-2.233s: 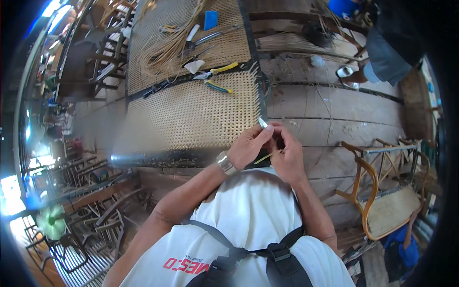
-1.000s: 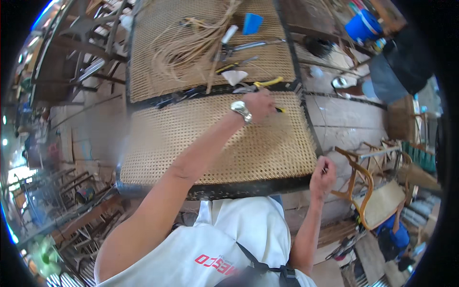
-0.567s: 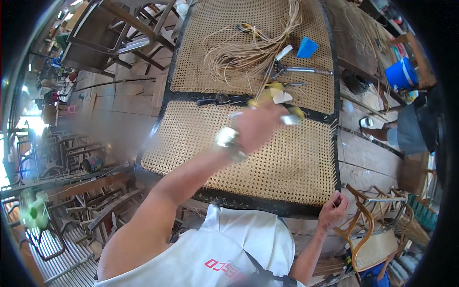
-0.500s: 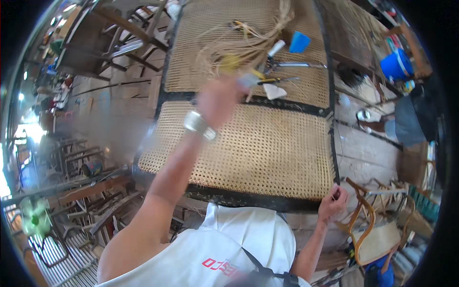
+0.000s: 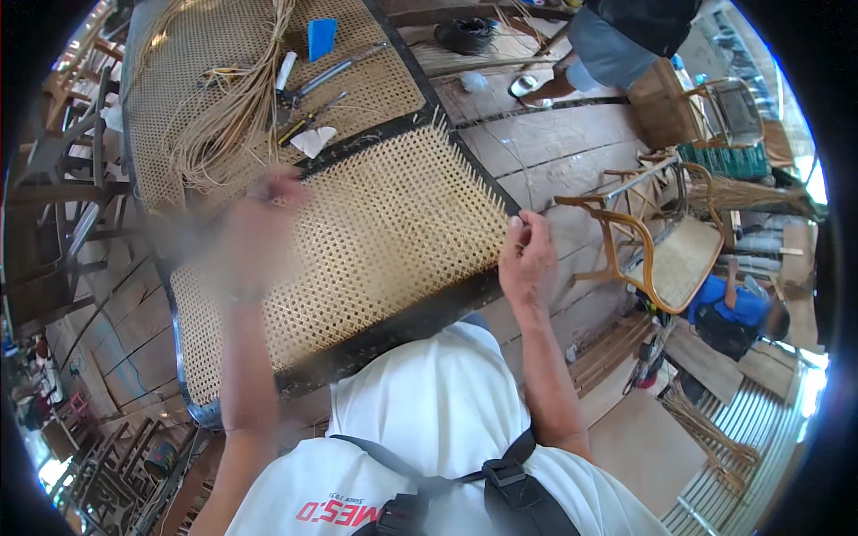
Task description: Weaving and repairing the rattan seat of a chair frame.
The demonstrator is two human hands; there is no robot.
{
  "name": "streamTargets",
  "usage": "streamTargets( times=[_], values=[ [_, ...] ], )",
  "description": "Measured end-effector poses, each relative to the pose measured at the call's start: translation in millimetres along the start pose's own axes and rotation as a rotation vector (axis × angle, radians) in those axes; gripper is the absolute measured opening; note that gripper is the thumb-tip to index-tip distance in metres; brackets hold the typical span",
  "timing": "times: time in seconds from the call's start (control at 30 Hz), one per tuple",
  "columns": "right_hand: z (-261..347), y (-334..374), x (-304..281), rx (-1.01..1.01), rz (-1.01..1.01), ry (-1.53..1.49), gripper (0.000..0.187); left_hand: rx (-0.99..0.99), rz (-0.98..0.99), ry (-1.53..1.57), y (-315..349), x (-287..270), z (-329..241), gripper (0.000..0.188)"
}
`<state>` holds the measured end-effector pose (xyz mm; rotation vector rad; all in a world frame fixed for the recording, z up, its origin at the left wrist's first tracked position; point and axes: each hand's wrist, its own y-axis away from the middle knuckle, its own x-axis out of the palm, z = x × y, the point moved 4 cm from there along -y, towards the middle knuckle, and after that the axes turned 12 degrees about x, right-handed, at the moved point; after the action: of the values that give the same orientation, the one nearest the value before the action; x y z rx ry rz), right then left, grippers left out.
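A woven cane panel (image 5: 375, 237) in a dark frame (image 5: 357, 326) lies in front of me. My left hand (image 5: 259, 214) hovers over its left part; motion smears the fingers, so I cannot see whether they hold anything. At the panel's near right corner my right hand (image 5: 529, 259) has thumb and fingers pinched together by the edge, where loose cane ends stick out. Whatever is in that pinch is hidden. Beyond, on a second cane panel (image 5: 375, 89), lie a bundle of cane strands (image 5: 241, 107), a yellow-and-black handled tool (image 5: 308, 123) and a long metal tool (image 5: 340, 69).
A blue block (image 5: 322, 38) and a white scrap (image 5: 313, 141) lie near the tools. To the right stands a wooden armchair with a cane seat (image 5: 684, 263). One person (image 5: 617, 45) stands at the far right; another in blue (image 5: 737, 304) is lower right. Furniture crowds the left.
My view has swung right, so the panels appear turned and shifted left. My left hand has come back from the tools toward the nearer panel. My right hand stays at the panel's corner.
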<state>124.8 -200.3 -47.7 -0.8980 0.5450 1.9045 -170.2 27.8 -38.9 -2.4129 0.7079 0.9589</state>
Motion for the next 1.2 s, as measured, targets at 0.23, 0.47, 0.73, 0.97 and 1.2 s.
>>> streamTargets(
  times=[0.23, 0.47, 0.73, 0.97, 1.2],
  values=[
    [23.5, 14.4, 6.4, -0.454, -0.127, 0.19, 0.029, -0.379, 0.362, 1.084, 44.9, 156.5, -129.1, 0.051],
    [25.4, 23.0, -1.7, -0.725, -0.048, 0.054, 0.029, -0.684, 0.003, 1.38, 41.0, 176.1, -126.3, 0.022],
    [-152.6, -73.7, -110.4, -0.025, 0.558, -0.116, 0.018, -0.512, -0.823, 0.339, 59.2, 16.8, 8.7, 0.013],
    [-353.6, -188.9, -217.8, 0.016, 0.322, 0.522, 0.026, -0.466, -0.911, 0.094, 94.4, -0.7, 20.1, 0.01],
    [-188.0, -181.3, -112.3, -0.209, 0.307, 0.274, 0.043, -0.293, -0.321, 0.513, 53.4, 175.3, -188.7, 0.004]
  ],
)
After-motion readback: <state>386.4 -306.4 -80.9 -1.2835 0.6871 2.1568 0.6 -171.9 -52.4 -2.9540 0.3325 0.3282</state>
